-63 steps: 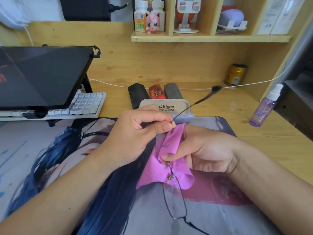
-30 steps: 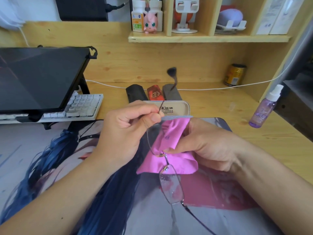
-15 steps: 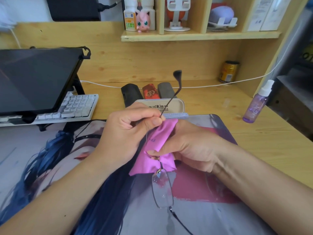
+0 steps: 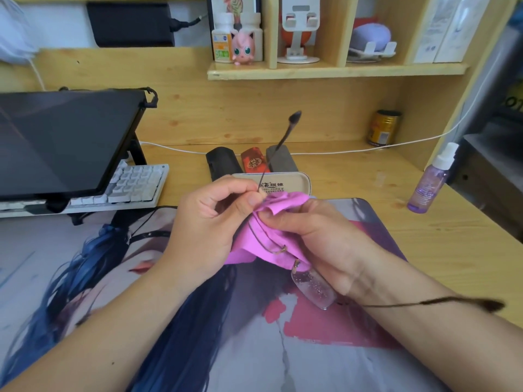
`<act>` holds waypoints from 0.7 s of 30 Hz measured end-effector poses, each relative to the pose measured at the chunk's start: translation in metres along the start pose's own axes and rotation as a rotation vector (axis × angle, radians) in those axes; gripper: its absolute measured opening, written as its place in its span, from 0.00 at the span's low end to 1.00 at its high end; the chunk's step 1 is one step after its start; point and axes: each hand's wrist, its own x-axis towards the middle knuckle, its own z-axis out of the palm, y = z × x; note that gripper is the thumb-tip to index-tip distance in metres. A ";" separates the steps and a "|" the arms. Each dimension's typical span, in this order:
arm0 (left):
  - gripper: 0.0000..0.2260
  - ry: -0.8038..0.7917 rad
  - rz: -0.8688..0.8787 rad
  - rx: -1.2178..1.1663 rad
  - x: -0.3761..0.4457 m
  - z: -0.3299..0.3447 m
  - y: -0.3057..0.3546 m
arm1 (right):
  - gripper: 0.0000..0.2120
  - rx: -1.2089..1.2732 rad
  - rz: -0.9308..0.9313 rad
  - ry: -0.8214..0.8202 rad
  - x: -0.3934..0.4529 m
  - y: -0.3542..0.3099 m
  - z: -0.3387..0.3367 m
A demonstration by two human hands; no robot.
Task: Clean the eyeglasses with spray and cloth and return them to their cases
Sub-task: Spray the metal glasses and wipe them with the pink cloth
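Head view: left hand fingers pinch the glasses steady while right hand fingers pinch the cloth around one lens.

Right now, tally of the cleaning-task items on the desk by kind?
Eyeglasses: 1, held in both hands
Pink cloth: 1, wrapped over one lens
Spray bottle: 1, standing at the right
Glasses cases: 4 - black, red, grey, beige
Total: 7
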 end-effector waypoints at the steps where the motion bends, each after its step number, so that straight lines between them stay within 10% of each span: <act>1: 0.09 -0.001 0.023 0.017 0.000 -0.001 0.000 | 0.03 -0.013 0.011 -0.022 0.000 -0.002 -0.002; 8: 0.06 -0.031 0.118 0.065 0.002 -0.006 0.002 | 0.12 -0.229 0.164 -0.349 -0.003 -0.012 -0.016; 21: 0.03 -0.143 0.128 0.080 -0.001 -0.002 0.002 | 0.08 -0.165 0.305 -0.394 -0.006 -0.011 -0.009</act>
